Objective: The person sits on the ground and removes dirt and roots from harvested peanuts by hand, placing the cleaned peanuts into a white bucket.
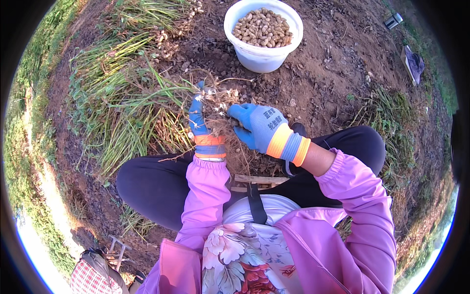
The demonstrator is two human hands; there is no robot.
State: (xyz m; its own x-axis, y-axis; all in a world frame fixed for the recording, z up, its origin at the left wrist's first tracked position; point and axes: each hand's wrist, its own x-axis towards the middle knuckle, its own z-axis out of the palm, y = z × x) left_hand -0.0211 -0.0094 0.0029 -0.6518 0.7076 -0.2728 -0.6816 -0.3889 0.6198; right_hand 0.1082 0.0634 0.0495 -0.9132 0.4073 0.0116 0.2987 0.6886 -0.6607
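Note:
My left hand (197, 115), in a blue-coated work glove with an orange cuff, grips a pulled-up peanut plant (172, 90) near its base. The green stems trail to the left, and a tangle of thin roots (222, 126) hangs beside the wrist. Small pale tufts show among the roots. Close against their right side is my right hand (259, 125), gloved alike, with thumb and fingers curled towards the roots. Whether anything is between its fingertips is hidden. Beyond both hands stands a white plastic bucket (262, 58) holding unshelled peanuts (263, 28).
Peanut plants (110, 84) lie heaped on the soil at left, some with pods (165, 44) attached. Another plant pile (391, 128) is at right. A metallic cup (393, 21) lies far right. Behind me at lower left, another person (93, 275) is partly visible near a small stool frame (118, 251).

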